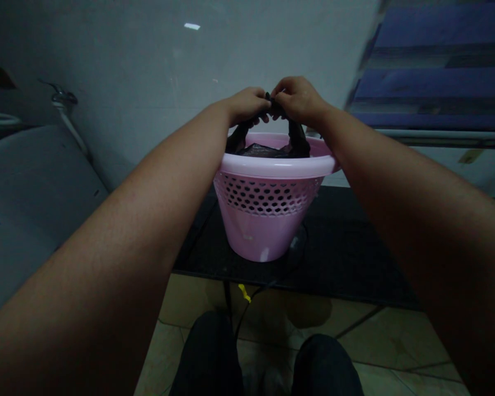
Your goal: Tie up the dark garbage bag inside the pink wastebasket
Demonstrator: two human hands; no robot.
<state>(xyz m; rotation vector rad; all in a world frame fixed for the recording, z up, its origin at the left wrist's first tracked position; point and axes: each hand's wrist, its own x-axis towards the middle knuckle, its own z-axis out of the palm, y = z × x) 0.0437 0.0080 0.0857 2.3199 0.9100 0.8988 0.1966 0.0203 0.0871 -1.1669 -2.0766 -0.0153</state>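
A pink plastic basket (272, 165) with a perforated band stands on a dark low table (346, 247). Inside it sits a black plastic bag (264, 149). Two black bag handles rise from it to my hands. My left hand (247, 104) and my right hand (297, 99) meet just above the basket's far rim, knuckles toward me. The fingers of both hands are closed on the bag's handles (297, 135), pinching them together at the top.
A pale wall (190, 66) rises behind the basket. A grey surface (28, 181) lies at the left with a metal fitting (64, 99). Blue striped fabric (437, 71) is at the upper right. A cable with a yellow tag (244, 292) hangs below the table over tiled floor; my knees (268, 357) show below.
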